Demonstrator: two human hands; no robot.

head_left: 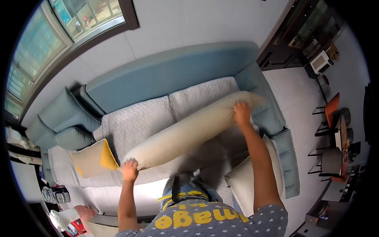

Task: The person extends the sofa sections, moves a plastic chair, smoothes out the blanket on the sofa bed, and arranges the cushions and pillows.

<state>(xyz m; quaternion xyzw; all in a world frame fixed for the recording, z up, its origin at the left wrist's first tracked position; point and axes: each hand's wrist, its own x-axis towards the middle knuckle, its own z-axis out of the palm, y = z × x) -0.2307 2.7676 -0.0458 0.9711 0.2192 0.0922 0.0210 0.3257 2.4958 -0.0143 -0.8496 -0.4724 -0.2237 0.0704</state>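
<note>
A long cream cushion (185, 130) stretches diagonally across the front of my body, above the quilted grey seat covers of the sofa. My left hand (129, 170) is closed on its near left corner. Farther out and to the right, my right hand (241, 113) grips the other end, where the fabric bunches and the tip is slightly blurred. Close to my left hand, a beige and yellow cushion (92, 158) lies on the seat cover. Beneath my right forearm, a pale cushion (250, 183) leans against the sofa's right side.
The blue-green sofa (169, 73) runs along the wall, with several loose blue-green cushions (69, 110) at its left end. Windows (43, 47) are at upper left. Chairs (331, 160) and a table stand on the right. A white plush toy (63, 217) is at lower left.
</note>
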